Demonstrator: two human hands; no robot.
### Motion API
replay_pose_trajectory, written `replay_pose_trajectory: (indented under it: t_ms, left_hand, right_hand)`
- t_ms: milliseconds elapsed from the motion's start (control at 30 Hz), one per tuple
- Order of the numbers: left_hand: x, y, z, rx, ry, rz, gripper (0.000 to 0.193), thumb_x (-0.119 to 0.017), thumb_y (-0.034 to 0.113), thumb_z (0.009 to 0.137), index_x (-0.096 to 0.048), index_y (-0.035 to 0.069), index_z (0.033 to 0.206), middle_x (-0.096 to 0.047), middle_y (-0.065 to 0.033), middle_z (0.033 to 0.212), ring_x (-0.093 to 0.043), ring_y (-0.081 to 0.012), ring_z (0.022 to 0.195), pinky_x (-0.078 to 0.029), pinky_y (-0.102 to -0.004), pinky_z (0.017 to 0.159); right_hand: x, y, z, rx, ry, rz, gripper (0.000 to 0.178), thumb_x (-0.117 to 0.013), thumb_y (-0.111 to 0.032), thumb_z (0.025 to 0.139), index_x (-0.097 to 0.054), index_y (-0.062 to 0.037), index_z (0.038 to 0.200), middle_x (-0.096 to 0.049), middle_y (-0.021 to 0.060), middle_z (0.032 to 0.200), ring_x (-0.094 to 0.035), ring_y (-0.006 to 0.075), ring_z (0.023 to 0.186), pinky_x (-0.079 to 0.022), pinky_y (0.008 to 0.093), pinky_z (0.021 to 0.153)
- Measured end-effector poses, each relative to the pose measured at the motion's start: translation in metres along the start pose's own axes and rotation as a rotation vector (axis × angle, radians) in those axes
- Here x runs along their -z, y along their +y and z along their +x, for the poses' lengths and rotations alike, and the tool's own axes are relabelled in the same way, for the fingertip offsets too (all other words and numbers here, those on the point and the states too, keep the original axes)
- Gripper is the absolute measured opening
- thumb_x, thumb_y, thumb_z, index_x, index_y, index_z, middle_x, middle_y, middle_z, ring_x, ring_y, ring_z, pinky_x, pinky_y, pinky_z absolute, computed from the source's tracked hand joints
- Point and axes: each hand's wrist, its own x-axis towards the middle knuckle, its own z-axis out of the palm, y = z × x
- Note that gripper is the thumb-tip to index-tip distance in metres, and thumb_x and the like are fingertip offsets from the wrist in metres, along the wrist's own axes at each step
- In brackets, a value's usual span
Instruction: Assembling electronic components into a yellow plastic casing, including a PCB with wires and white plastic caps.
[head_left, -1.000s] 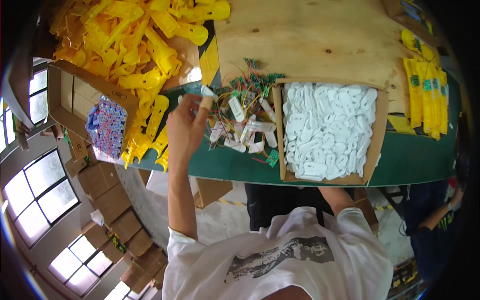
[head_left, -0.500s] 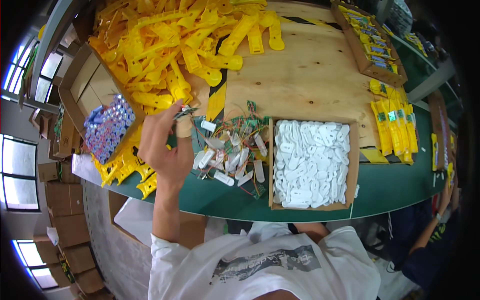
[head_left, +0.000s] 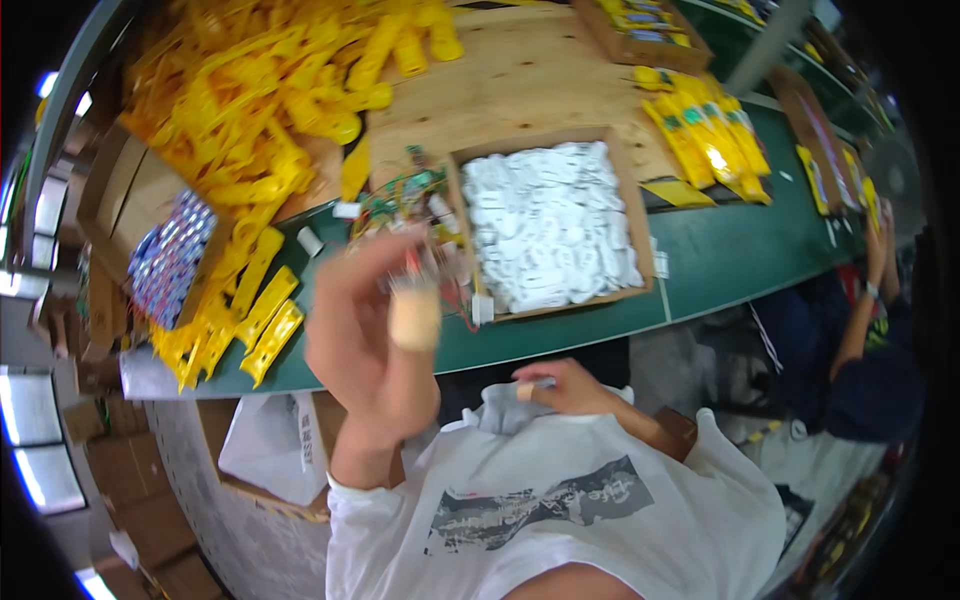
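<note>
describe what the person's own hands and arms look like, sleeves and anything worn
Both forearms are bare below the short sleeves of a white T-shirt with a grey print. The left hand is ungloved, with a beige thumb cover; the right hand, also ungloved, seems to have a similar one.

Left hand (head_left: 372, 345) drawn back toward body; right hand (head_left: 568, 388) now in view before shirt (head_left: 545, 470).
</note>
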Motion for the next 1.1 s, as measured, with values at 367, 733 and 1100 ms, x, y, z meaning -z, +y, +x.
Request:
replay_pose_trajectory:
  t_ms: [367, 733, 1100]
  left_hand:
    - [-0.041, 0.004, -0.154, -0.161, -0.668, -0.088, 0.038, -0.066, 0.008, 0.076, -0.062, 0.003, 0.113, -0.067, -0.0145, 0.103, -0.064, -0.0353, 0.098, -0.052, -0.0448, 0.086]
    - [0.212, -0.107, -0.090, 0.190, 0.058, 1.193, 0.072, -0.071, 0.020, 0.080, -0.037, 0.006, 0.142, -0.048, -0.0194, 0.134, -0.044, -0.0382, 0.124, -0.037, -0.0465, 0.102]
    - [0.226, -0.136, -0.073, 0.222, -0.309, 1.205, 0.048, -0.074, 0.034, 0.076, -0.063, 0.005, 0.114, -0.051, -0.0163, 0.128, -0.051, -0.0358, 0.115, -0.041, -0.0447, 0.098]
  right_hand:
    - [0.023, -0.080, -0.064, 0.105, 0.350, 1.098, 0.037, -0.053, -0.031, 0.099, -0.058, 0.0015, 0.115, -0.062, 0.0066, 0.085, -0.060, 0.0137, 0.073, -0.050, 0.0259, 0.068]
    - [0.076, -0.122, -0.075, 1.079, 0.849, -0.425, 0.030, -0.052, -0.023, 0.096, -0.059, 0.0056, 0.102, -0.065, 0.0161, 0.077, -0.063, 0.0240, 0.068, -0.050, 0.0333, 0.061]
    - [0.045, -0.119, -0.071, 0.552, 0.351, 0.670, 0.059, -0.052, -0.047, 0.097, -0.060, 0.0100, 0.110, -0.044, 0.0067, 0.078, -0.042, 0.0077, 0.044, -0.030, 0.0205, 0.038]
